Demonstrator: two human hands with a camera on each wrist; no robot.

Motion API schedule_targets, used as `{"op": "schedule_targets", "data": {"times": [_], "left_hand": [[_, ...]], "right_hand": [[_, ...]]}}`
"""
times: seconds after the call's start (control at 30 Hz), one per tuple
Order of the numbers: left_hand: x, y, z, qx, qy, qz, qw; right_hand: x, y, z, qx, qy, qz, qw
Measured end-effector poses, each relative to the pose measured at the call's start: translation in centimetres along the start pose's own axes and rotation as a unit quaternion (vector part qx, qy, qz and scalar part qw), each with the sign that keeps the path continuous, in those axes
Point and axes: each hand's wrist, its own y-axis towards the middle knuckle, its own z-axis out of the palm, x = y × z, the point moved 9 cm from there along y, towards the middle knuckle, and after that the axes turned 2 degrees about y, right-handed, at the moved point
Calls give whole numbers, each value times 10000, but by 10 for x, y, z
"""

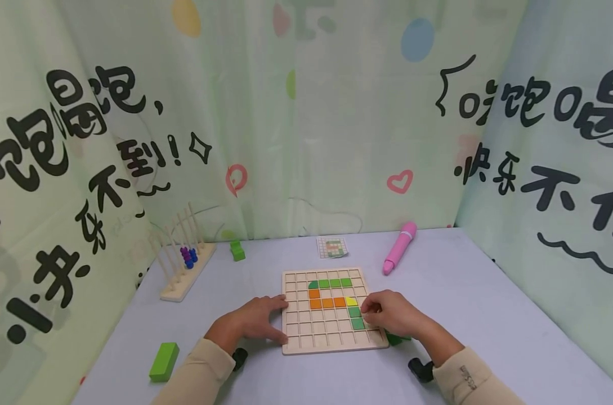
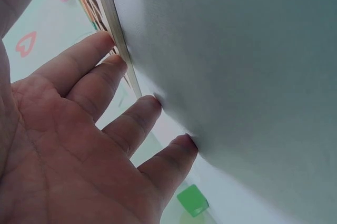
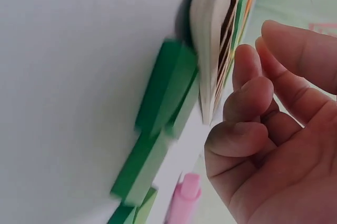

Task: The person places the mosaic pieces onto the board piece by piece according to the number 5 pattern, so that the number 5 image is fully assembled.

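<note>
A wooden grid board point(image 1: 331, 332) lies in the middle of the table. It holds a row of green tiles point(image 1: 335, 283), orange tiles point(image 1: 327, 302), a yellow tile point(image 1: 351, 301) and two darker green tiles point(image 1: 357, 318). My left hand point(image 1: 265, 322) lies flat with straight fingers point(image 2: 110, 71) against the board's left edge point(image 2: 118, 39). My right hand point(image 1: 376, 312) rests over the board's right side beside the darker green tiles. Its fingers point(image 3: 247, 129) are curled, and nothing shows between them. Loose green pieces point(image 3: 168, 92) lie by the board's edge point(image 3: 208, 50), under that hand.
A pink pen point(image 1: 399, 247) and a small pattern card point(image 1: 332, 247) lie behind the board. A wooden rod rack with blue beads point(image 1: 182, 264) stands at the left. One green block point(image 1: 237, 251) sits near it, another point(image 1: 164, 361) at the front left. Printed curtains enclose the table.
</note>
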Motion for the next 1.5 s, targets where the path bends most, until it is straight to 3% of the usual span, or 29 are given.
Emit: {"op": "schedule_targets", "data": {"times": [0.83, 1.5], "left_hand": [[-1, 0, 0, 13, 38, -30, 10000], [-1, -3, -1, 15, 17, -12, 10000]], "right_hand": [[-77, -49, -51, -400, -462, 572, 9965], [-73, -47, -51, -479, -1137, 910, 9882]]}}
